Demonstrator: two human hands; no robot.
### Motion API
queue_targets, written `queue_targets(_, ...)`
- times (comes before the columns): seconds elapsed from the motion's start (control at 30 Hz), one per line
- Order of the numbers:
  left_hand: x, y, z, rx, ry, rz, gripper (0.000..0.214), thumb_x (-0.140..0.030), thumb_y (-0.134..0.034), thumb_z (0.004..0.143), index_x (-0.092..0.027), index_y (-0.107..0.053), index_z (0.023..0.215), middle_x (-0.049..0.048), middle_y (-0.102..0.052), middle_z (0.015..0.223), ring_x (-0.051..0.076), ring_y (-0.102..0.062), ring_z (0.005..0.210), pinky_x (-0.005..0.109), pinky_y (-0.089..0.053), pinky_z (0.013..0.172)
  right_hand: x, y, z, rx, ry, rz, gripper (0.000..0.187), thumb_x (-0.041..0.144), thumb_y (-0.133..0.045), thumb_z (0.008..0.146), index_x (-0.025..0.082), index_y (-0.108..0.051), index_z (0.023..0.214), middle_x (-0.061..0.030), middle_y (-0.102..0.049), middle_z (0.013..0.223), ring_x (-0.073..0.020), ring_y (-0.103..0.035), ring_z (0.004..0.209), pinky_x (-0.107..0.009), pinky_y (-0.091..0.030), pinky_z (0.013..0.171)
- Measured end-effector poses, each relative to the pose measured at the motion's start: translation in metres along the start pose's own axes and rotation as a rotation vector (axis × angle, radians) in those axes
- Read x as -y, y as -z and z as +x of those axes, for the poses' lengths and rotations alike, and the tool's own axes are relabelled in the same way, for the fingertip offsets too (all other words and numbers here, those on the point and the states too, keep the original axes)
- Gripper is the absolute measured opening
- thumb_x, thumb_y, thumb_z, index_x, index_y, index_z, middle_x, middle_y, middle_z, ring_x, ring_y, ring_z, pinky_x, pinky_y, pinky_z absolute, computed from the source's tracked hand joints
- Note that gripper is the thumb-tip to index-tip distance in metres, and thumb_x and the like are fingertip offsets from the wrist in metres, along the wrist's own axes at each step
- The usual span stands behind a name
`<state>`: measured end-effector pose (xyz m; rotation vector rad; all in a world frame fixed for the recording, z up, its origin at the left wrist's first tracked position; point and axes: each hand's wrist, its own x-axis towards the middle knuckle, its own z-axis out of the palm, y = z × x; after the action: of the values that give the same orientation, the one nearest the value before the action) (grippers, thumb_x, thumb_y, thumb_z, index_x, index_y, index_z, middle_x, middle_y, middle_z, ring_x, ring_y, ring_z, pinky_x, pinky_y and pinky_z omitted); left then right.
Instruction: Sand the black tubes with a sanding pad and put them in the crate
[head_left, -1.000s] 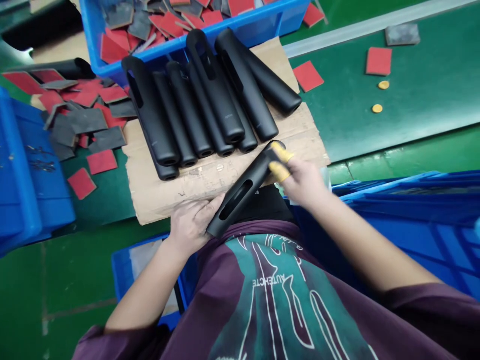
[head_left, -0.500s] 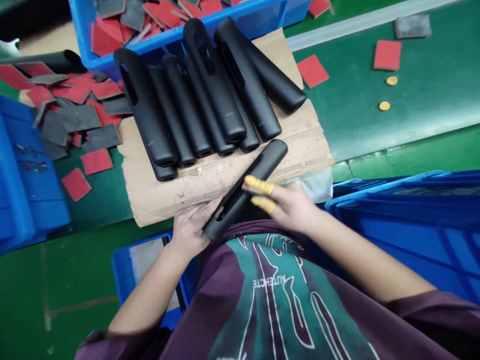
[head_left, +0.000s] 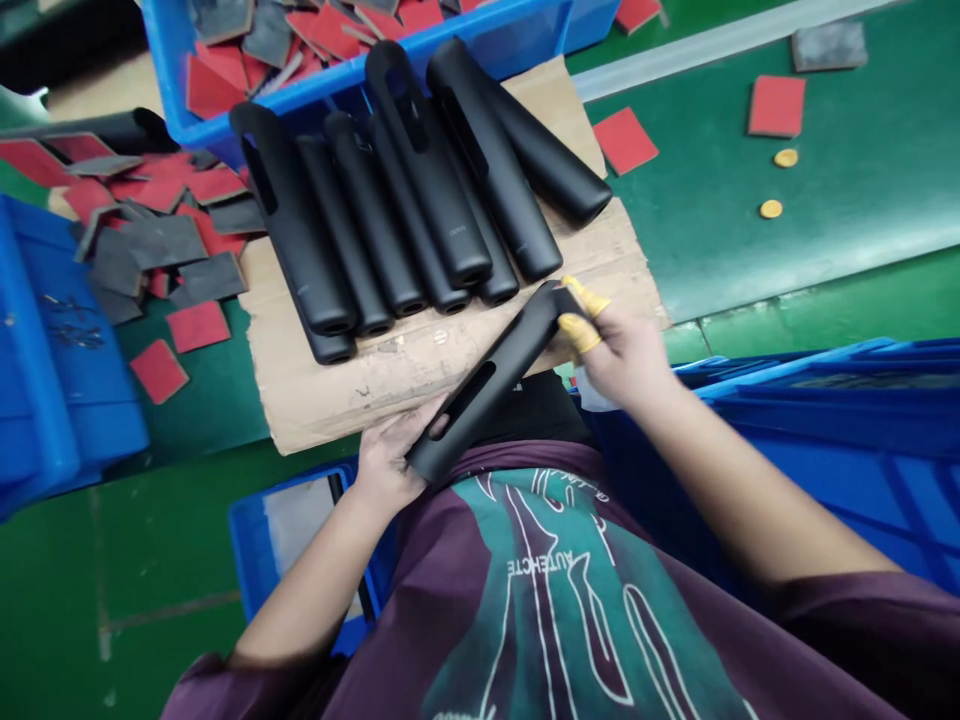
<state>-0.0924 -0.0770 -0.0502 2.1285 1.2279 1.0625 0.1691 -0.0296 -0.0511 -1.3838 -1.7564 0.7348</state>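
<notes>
A black slotted tube (head_left: pixel 491 380) lies slantwise between my hands, just above my lap. My left hand (head_left: pixel 390 455) grips its near, lower end, fingers wrapped round it. My right hand (head_left: pixel 619 345), with yellow finger cots on two fingertips, pinches its far, upper end. The tube's long slot faces up. Beyond it, several matching black tubes (head_left: pixel 405 210) lie side by side on a cardboard sheet (head_left: pixel 390 370).
A blue bin (head_left: pixel 352 75) of red and grey pads stands behind the tubes. Loose pads (head_left: pixel 150 240) litter the green surface at left. Blue crates stand at left (head_left: pixel 45 360) and right (head_left: pixel 825 420). Two yellow discs (head_left: pixel 771 208) and a red pad (head_left: pixel 775 105) lie on the green belt.
My right hand slid from the tube's middle back up to its far end. The tube turned so its slot shows again. My left hand kept its grip.
</notes>
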Motion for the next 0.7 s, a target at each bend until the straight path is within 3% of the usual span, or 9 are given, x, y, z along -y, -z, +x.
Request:
queue_targets(0.13,0.01,-0.003,-0.008,-0.038,-0.03,-0.044,0.052,-0.012,-0.068,0.086,-0.027,-0.061,0.136,0.006,-0.078,0.108,0.021,-0.076,0.09,0.027,-0.062,0.082,0.011,-0.007,-0.007,0.253,0.045,-0.015,0.039,0.039,-0.054,0.096,0.028,-0.065,0.131,-0.0041,-0.074,0.119,-0.0218,-0.077,0.086,-0.034,-0.064,0.081)
queue_targets(0.2,0.014,-0.004,-0.012,-0.04,-0.043,-0.046,0.053,-0.014,-0.068,0.087,-0.028,-0.06,0.137,0.0065,-0.077,0.111,0.022,-0.076,0.092,0.028,-0.062,0.082,0.008,-0.006,-0.004,0.194,0.001,-0.059,0.038,0.042,-0.055,0.095,0.03,-0.067,0.129,-0.0028,-0.075,0.117,-0.023,-0.076,0.09,-0.035,-0.064,0.084)
queue_targets(0.3,0.015,-0.003,-0.014,-0.04,-0.046,-0.01,0.054,-0.014,-0.068,0.087,-0.028,-0.059,0.138,0.0051,-0.078,0.105,0.019,-0.076,0.082,0.025,-0.062,0.077,0.001,-0.003,0.002,-0.001,-0.087,-0.084,0.044,0.044,-0.05,0.096,0.024,-0.065,0.133,-0.005,-0.074,0.118,-0.0257,-0.072,0.106,-0.039,-0.061,0.092)
queue_targets(0.4,0.012,-0.001,-0.012,-0.037,-0.064,0.042,0.056,-0.012,-0.068,0.086,-0.029,-0.058,0.139,0.0038,-0.079,0.099,0.016,-0.075,0.074,0.024,-0.061,0.075,0.006,-0.006,-0.001,0.154,-0.061,-0.075,0.046,0.045,-0.049,0.096,0.024,-0.064,0.134,-0.0071,-0.078,0.105,-0.0242,-0.076,0.084,-0.037,-0.063,0.081)
queue_targets(0.47,0.011,0.0,-0.01,-0.026,-0.082,0.085,0.056,-0.011,-0.067,0.087,-0.029,-0.057,0.139,0.0033,-0.079,0.093,0.016,-0.075,0.073,0.025,-0.061,0.074,0.008,-0.008,-0.002,0.252,-0.013,-0.051,0.043,0.045,-0.052,0.095,0.027,-0.066,0.132,-0.0054,-0.078,0.104,-0.0231,-0.077,0.081,-0.036,-0.063,0.079)
queue_targets(0.5,0.01,0.001,-0.009,-0.018,-0.097,0.104,0.056,-0.011,-0.067,0.087,-0.028,-0.057,0.139,0.0032,-0.078,0.09,0.016,-0.074,0.072,0.024,-0.06,0.072,0.007,-0.008,0.0,0.234,-0.005,-0.035,0.042,0.044,-0.052,0.095,0.027,-0.066,0.13,-0.0045,-0.077,0.109,-0.0233,-0.076,0.087,-0.036,-0.063,0.082)
queue_targets(0.63,0.01,0.002,-0.005,-0.019,-0.142,0.138,0.054,-0.012,-0.067,0.087,-0.027,-0.058,0.138,0.0034,-0.078,0.087,0.016,-0.074,0.07,0.023,-0.059,0.069,-0.002,-0.004,0.005,-0.044,-0.083,-0.048,0.045,0.043,-0.049,0.096,0.021,-0.066,0.131,-0.0077,-0.071,0.124,-0.026,-0.071,0.11,-0.039,-0.059,0.094)
queue_targets(0.7,0.011,0.001,-0.003,-0.018,-0.142,0.117,0.051,-0.014,-0.067,0.087,-0.026,-0.06,0.136,0.003,-0.078,0.086,0.016,-0.074,0.071,0.023,-0.059,0.07,0.0,-0.005,0.002,0.031,-0.098,-0.102,0.047,0.044,-0.05,0.095,0.021,-0.065,0.133,-0.0098,-0.076,0.114,-0.0267,-0.074,0.098,-0.039,-0.061,0.087)
